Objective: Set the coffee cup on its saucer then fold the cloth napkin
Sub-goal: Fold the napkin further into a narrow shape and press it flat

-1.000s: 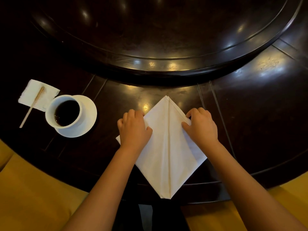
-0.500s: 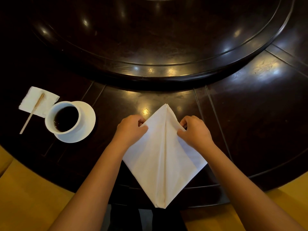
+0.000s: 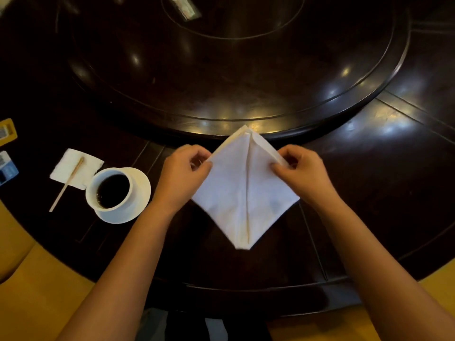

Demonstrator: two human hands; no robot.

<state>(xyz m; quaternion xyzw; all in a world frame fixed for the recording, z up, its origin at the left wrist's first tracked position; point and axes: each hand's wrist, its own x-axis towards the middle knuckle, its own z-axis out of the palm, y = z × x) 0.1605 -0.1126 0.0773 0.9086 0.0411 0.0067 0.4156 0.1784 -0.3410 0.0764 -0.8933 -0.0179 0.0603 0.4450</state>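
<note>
Table (image 3: 394, 168): dark glossy wood; napkin (image 3: 246, 188): matt white cloth; cup (image 3: 134, 190), saucer (image 3: 144, 193): smooth white ceramic; stirrer (image 3: 67, 183): wood.

- I see the cloth napkin (image 3: 246, 190) lying at the table (image 3: 384, 183) centre, near its front edge, before the raised turntable (image 3: 221, 70).
- Left of it, the coffee cup (image 3: 112, 190) sits on its saucer (image 3: 140, 193).
- Behind-left of the cup, a stirrer (image 3: 67, 183) rests across a paper napkin (image 3: 64, 168).
- Far left, what may be packets (image 3: 6, 148).

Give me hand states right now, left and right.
Left hand: closed, pinching the left edge of the cloth napkin.
Right hand: closed, pinching the napkin's right edge.
</note>
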